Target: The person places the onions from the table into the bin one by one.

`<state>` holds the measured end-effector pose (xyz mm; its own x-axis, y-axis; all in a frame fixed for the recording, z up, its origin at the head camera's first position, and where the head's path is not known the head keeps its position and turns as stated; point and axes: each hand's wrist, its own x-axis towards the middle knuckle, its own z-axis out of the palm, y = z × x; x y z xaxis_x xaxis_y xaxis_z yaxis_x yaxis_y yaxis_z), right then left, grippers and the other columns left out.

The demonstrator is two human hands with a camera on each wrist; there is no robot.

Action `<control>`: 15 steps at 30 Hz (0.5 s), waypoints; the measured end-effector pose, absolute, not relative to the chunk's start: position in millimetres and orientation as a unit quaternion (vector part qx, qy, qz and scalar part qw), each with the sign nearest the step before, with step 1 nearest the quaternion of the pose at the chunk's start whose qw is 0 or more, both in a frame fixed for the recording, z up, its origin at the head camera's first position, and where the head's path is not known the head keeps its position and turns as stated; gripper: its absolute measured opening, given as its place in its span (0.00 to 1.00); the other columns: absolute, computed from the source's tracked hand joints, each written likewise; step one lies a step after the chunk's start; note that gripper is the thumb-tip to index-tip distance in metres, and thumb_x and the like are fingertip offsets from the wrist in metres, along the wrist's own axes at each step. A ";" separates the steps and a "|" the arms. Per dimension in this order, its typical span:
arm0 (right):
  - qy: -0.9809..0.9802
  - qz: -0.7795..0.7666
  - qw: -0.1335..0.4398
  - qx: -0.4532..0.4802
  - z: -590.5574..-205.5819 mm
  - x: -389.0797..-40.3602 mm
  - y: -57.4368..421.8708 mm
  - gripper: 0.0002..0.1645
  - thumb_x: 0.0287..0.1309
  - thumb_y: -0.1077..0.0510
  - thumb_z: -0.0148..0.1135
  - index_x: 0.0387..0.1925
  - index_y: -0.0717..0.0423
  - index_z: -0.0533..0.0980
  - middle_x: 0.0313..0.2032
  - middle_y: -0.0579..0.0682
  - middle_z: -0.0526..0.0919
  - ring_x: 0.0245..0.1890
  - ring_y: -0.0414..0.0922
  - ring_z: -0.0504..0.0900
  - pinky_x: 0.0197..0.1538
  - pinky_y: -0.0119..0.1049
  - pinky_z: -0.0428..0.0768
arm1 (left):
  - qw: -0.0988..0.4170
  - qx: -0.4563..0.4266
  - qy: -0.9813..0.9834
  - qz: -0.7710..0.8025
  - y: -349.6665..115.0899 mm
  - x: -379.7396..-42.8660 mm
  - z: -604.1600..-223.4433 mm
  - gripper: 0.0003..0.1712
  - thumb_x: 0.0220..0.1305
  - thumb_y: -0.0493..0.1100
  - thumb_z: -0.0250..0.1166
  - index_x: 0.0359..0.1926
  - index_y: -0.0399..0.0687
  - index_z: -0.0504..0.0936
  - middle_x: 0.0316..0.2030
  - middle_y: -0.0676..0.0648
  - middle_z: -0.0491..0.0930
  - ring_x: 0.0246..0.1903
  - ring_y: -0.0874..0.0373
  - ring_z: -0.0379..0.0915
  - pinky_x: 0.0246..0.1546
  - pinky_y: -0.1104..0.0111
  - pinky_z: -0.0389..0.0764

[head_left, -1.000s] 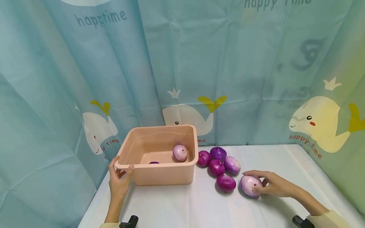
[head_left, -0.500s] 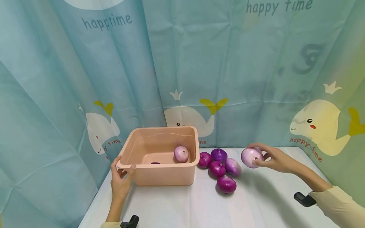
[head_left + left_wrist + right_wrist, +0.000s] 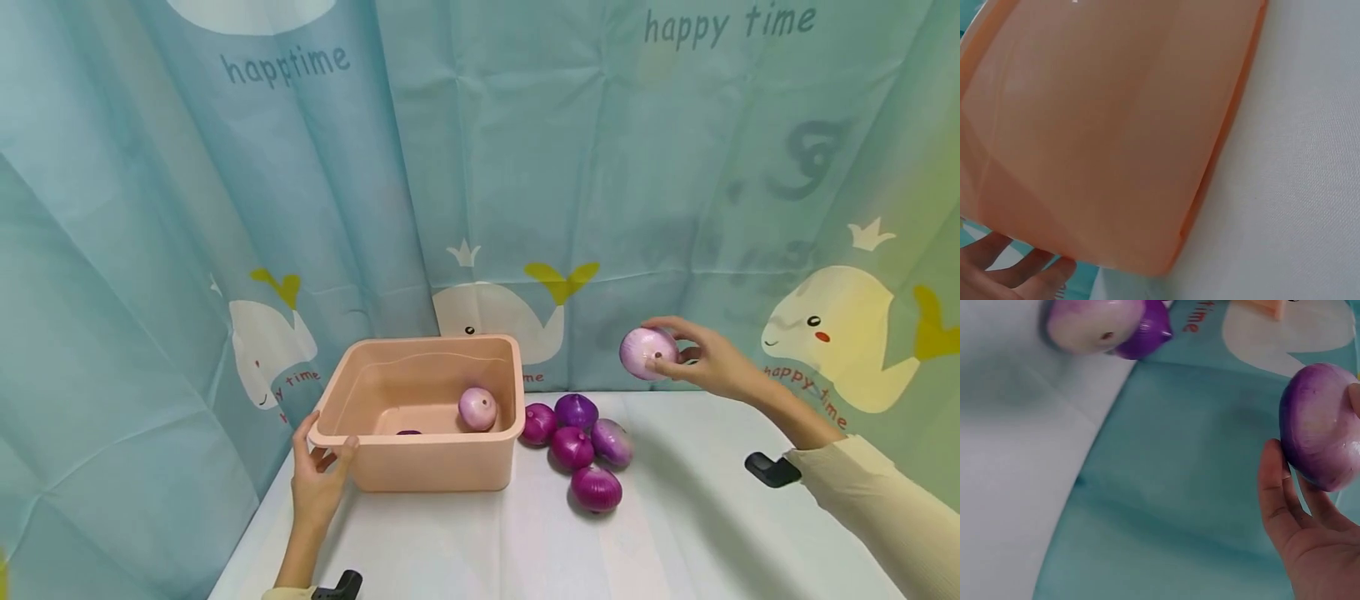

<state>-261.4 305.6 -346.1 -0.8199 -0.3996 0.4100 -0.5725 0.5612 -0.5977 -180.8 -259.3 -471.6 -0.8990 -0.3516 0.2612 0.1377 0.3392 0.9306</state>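
Observation:
My right hand (image 3: 716,364) holds a pale purple onion (image 3: 643,353) in the air above the table's back right part. In the right wrist view that onion (image 3: 1319,428) sits between thumb and fingers. A peach-pink plastic bin (image 3: 431,463) stands at the left, and my left hand (image 3: 317,490) grips its near left corner, thumb at the front and fingers along the side. Inside lie a pale onion (image 3: 477,409) and a dark purple one (image 3: 408,432), mostly hidden by the front wall. Several red onions (image 3: 572,448) are clustered right of the bin.
The white-covered table (image 3: 555,550) reaches back to a blue-green curtain (image 3: 525,167) printed with whales. One red onion (image 3: 596,489) lies nearest me in the cluster. A black wrist device (image 3: 772,469) is strapped at my right sleeve.
My right hand has lifted the pale onion off the table, up and slightly left, to above the cluster's height. The left hand stays at the bin's corner.

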 end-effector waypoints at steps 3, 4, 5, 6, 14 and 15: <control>-0.869 0.402 0.109 0.267 -339.3 -266.9 302.9 0.36 0.59 0.62 0.74 0.68 0.55 0.72 0.51 0.62 0.81 0.35 0.44 0.87 0.35 0.34 0.85 | 0.204 0.061 -0.789 -0.576 -260.4 -178.4 -469.3 0.47 0.72 0.51 0.65 0.81 0.69 0.46 0.78 0.43 0.55 0.67 0.40 0.66 0.43 0.89 0.72; -0.868 0.408 0.107 0.263 -337.1 -268.7 302.5 0.36 0.60 0.62 0.74 0.68 0.55 0.72 0.50 0.63 0.82 0.35 0.44 0.87 0.35 0.34 0.85 | 0.200 0.059 -0.788 -0.579 -260.8 -177.6 -468.3 0.48 0.72 0.50 0.65 0.81 0.69 0.45 0.78 0.43 0.55 0.66 0.40 0.66 0.43 0.88 0.72; -0.867 0.412 0.107 0.260 -334.6 -269.8 302.2 0.36 0.60 0.62 0.74 0.68 0.54 0.71 0.49 0.63 0.82 0.35 0.44 0.88 0.35 0.34 0.85 | 0.198 0.057 -0.788 -0.580 -261.0 -176.9 -467.3 0.48 0.72 0.50 0.65 0.81 0.70 0.45 0.78 0.44 0.55 0.66 0.40 0.66 0.43 0.88 0.72; -0.866 0.416 0.105 0.257 -332.3 -271.1 302.0 0.37 0.60 0.62 0.74 0.69 0.54 0.71 0.49 0.63 0.81 0.36 0.44 0.88 0.35 0.34 0.85 | 0.196 0.054 -0.786 -0.583 -261.3 -176.5 -466.4 0.48 0.72 0.49 0.66 0.81 0.70 0.45 0.78 0.44 0.55 0.67 0.41 0.66 0.43 0.87 0.73; -0.868 0.420 0.103 0.242 -320.0 -276.5 301.8 0.38 0.61 0.59 0.74 0.71 0.54 0.69 0.53 0.65 0.79 0.38 0.41 0.88 0.37 0.35 0.87 | 0.199 0.049 -0.776 -0.596 -260.9 -176.9 -465.0 0.46 0.71 0.47 0.67 0.80 0.63 0.50 0.77 0.43 0.56 0.68 0.41 0.65 0.45 0.87 0.73; -0.870 0.419 0.103 0.241 -319.5 -276.8 301.7 0.39 0.61 0.58 0.74 0.71 0.53 0.69 0.53 0.65 0.80 0.38 0.40 0.88 0.37 0.35 0.87 | 0.200 0.051 -0.775 -0.597 -260.7 -176.9 -465.2 0.45 0.71 0.47 0.67 0.80 0.63 0.51 0.77 0.43 0.56 0.68 0.40 0.65 0.45 0.87 0.73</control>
